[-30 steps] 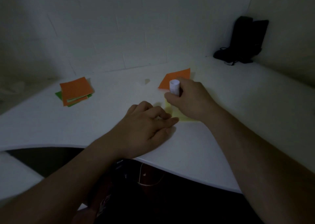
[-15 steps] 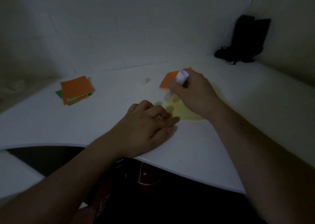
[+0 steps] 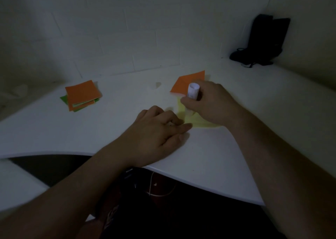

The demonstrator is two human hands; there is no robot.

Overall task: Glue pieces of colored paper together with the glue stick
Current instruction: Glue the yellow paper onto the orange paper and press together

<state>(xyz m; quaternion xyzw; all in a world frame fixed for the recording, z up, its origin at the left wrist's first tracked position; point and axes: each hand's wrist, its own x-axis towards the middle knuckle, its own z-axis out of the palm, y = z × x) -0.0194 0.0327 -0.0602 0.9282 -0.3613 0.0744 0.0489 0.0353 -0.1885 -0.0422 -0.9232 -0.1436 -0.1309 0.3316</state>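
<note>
A yellow paper sheet (image 3: 195,119) lies flat on the white table (image 3: 109,129) in the middle. My right hand (image 3: 211,105) grips a white glue stick (image 3: 193,91), held nearly upright with its lower end on the yellow sheet. My left hand (image 3: 156,135) rests on the table with its fingertips pressing the sheet's left corner. An orange paper sheet (image 3: 187,83) lies just behind the yellow one, partly hidden by the glue stick.
A stack of orange and green paper squares (image 3: 81,95) sits at the left of the table. A small cap-like object (image 3: 157,85) lies behind the hands. A black bag (image 3: 263,42) stands in the far right corner. The table's front edge curves near my forearms.
My right hand has swung the glue stick from a tilt toward the right back to nearly upright, sliding it over the yellow sheet. My left hand has stayed in place.
</note>
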